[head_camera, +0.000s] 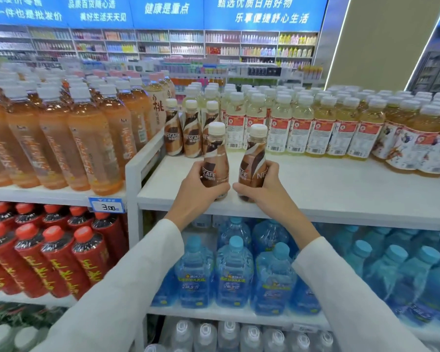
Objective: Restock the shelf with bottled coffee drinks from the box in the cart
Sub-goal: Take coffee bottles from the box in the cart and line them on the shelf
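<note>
- While both hands reach over the front edge of the white shelf (328, 184), each grips one Nescafe bottle low on its body.
- The left hand (198, 185) has its fingers and thumb curled round the left coffee bottle (214, 153), which is upright.
- The right hand (268, 190) wraps the right coffee bottle (253, 158), which leans slightly left.
- The two bottles are just beside each other; I cannot tell whether their bases touch the shelf.
- Three more Nescafe bottles (188, 133) stand in a row at the back left of this shelf.
- Pale yellow drink bottles (295, 123) fill the back to the right.
- Blue-capped water bottles (234, 270) sit on the shelf below.
</note>
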